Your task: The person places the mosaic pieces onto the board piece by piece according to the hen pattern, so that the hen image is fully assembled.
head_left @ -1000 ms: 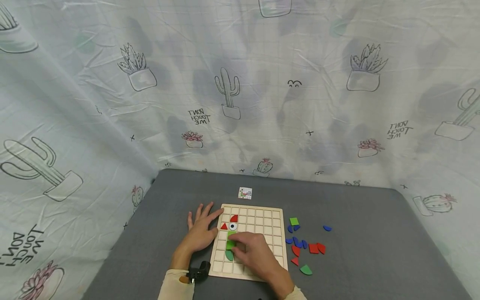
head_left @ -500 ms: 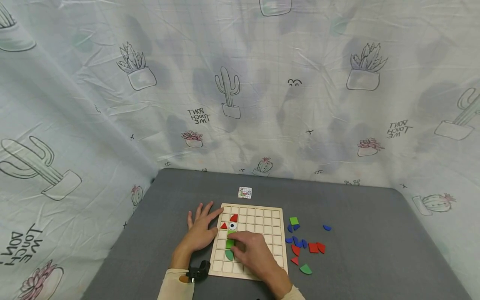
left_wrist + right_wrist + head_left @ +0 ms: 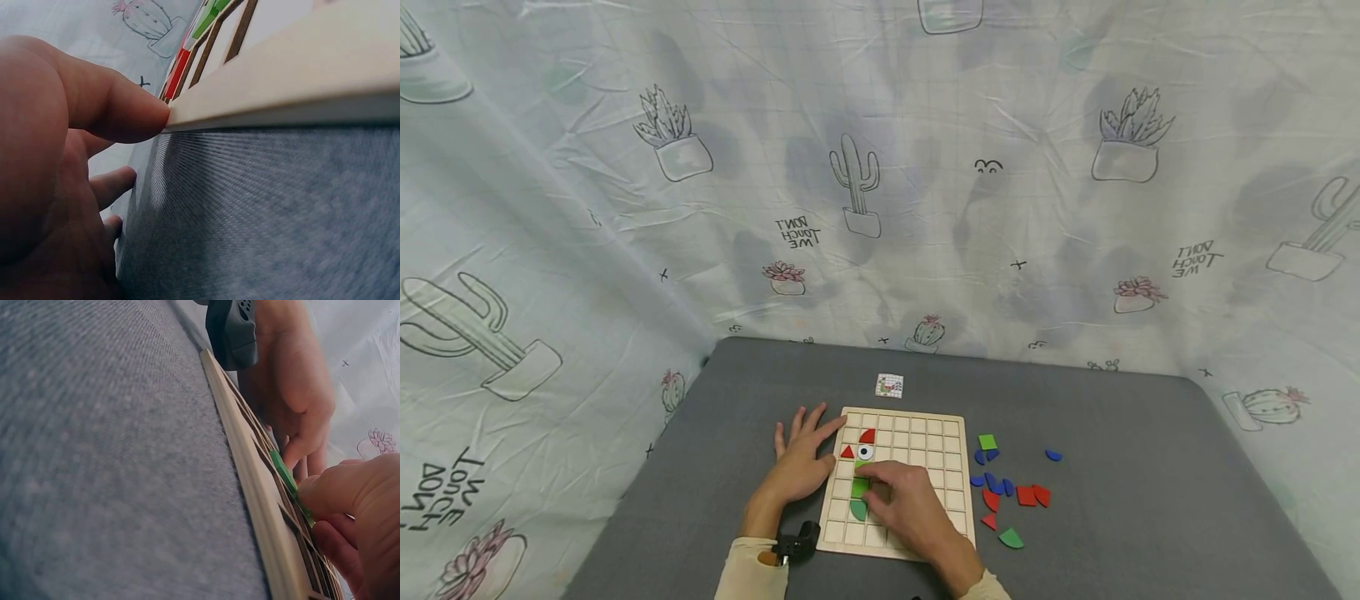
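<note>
A wooden grid board [image 3: 917,442] lies on the grey table. My left hand [image 3: 805,458] is spread at its left side, the thumb [image 3: 134,115] and forefinger touching the edge. Over the board, my right hand [image 3: 913,508] has thumb and forefinger at a light green square tile [image 3: 859,489], pinching it in its cell. Another light green tile [image 3: 861,464] shows partly above that forefinger. Below the square is a dark green quarter-round tile [image 3: 858,510]. Farther up sit a white eye tile [image 3: 865,452], a red triangle [image 3: 847,452] and a red quarter-round tile [image 3: 867,436].
Behind the board lies a small picture card [image 3: 890,386]. Loose pieces are scattered to the right: a green square [image 3: 987,442], several blue pieces [image 3: 997,485], a red square [image 3: 1026,496] and a green quarter-round [image 3: 1011,538]. A printed curtain [image 3: 940,208] hangs behind the table.
</note>
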The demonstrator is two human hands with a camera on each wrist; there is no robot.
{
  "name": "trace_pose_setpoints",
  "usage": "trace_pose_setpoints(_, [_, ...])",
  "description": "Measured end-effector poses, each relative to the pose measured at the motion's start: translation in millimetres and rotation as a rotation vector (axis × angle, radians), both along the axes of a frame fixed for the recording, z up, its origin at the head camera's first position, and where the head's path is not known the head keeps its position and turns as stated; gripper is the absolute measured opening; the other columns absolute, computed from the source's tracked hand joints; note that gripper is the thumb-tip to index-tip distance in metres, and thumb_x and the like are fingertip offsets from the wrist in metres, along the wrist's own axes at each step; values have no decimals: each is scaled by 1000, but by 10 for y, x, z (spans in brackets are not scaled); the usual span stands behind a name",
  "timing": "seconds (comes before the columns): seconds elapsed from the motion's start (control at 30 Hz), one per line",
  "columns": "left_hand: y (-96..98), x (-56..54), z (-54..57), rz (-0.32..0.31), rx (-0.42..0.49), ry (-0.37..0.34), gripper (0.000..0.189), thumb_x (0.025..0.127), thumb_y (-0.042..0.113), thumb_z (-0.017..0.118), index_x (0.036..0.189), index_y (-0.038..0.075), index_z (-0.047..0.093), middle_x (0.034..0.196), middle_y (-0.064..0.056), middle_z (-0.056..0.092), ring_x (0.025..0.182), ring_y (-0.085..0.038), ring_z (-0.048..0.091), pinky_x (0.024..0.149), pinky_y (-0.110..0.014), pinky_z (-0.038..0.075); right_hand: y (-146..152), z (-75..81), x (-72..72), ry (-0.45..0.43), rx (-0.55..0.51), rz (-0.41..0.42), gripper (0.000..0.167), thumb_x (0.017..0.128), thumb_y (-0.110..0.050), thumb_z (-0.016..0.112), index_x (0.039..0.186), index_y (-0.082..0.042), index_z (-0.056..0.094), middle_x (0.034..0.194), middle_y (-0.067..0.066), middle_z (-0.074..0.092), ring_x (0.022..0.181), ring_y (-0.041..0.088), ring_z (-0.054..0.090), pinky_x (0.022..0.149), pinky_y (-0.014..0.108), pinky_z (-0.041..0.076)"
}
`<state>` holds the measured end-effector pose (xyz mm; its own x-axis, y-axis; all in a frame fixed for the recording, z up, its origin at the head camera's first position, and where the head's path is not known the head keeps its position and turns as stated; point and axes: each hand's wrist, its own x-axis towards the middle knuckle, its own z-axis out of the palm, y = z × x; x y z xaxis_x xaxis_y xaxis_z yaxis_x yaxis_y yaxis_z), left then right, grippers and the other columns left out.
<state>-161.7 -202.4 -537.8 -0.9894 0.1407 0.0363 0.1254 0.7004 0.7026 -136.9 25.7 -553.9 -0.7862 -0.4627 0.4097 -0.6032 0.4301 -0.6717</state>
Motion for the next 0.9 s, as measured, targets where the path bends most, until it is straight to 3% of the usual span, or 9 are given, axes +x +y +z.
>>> trace_pose_setpoints(0.47, [3,5,11,3,-8,-11,65,94,1,61,157,15,62,178,-24,30,168,-55,6,127,-78,-14,81,58,42,-16,-37,13,30,90,-10,88,119,-12,83,117,-3,83,110,11,79,96,36,65])
trace_pose_setpoints(0.7, [22,-2,32,2,10,-9,65,94,1,61,158,14,61,178,-24,30,168,-55,5,127,-77,-15,446,183,213,-193,-112,25,27,93,-16,87,120,-14,84,116,-2,84,104,17,81,92,37,67])
trace_pose_setpoints(0.9, [2,-1,49,4,22,-17,66,93,-1,60,158,14,61,179,-23,30,168,-54,5,127,-76,-16,929,219,428,-269,-192,6,27,94,-16,87,121,-13,83,117,3,84,105,16,81,90,33,66])
